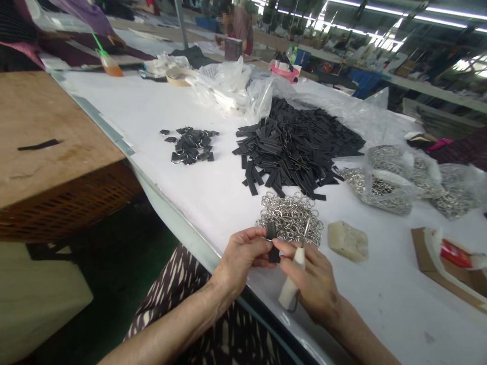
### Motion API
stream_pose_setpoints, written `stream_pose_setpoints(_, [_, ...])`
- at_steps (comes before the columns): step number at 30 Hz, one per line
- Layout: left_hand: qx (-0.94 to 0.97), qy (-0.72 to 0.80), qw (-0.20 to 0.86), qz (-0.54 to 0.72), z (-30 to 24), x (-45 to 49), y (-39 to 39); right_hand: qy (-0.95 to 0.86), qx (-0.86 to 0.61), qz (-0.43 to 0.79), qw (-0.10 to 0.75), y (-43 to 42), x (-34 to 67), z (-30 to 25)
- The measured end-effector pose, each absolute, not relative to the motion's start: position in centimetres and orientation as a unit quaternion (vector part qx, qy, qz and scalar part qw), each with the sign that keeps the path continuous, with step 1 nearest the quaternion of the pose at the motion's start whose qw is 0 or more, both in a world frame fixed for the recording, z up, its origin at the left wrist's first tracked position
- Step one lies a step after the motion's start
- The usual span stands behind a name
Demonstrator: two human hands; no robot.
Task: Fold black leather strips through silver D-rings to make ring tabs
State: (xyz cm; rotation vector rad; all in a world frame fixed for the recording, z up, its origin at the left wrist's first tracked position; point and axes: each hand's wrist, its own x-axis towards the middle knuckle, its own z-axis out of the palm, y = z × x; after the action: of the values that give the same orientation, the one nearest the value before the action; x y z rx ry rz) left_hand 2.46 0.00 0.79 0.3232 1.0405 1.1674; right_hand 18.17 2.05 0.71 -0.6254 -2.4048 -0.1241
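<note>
Near the front edge of the table, my left hand pinches a short black strip, which stands upright between its fingers. My right hand touches the strip's right side with thumb and fingertips. Tucked in that same hand is an awl with a white handle, its thin metal tip pointing up and away. Any metal ring on the strip is too small to make out. Just beyond both hands lies a heap of silvery metal rings. Farther back spreads a large pile of black strips.
At the left lie several black strips folded through rings. A waxy block sits right of my right hand, with a cardboard box beyond. Bags of rings, crumpled plastic and an orange-filled bottle stand farther off.
</note>
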Motion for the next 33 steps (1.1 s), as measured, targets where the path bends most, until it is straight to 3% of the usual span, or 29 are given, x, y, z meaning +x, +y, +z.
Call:
stream_pose_setpoints(11, [0.097, 0.446, 0.711, 0.535, 0.1, 2.4, 0.2, -0.911, -0.194, -0.084, 0.355, 2.0, 17.8, -0.3])
stream_pose_setpoints(20, [0.050, 0.386, 0.795, 0.465, 1.2, 2.2, 0.3, -0.909, -0.186, -0.096, 0.362, 1.6, 17.4, 0.7])
stream_pose_setpoints(33, [0.076, 0.422, 0.744, 0.513, 0.9, 2.2, 0.1, -0.914, -0.186, -0.092, 0.348, 1.2, 16.8, 1.2])
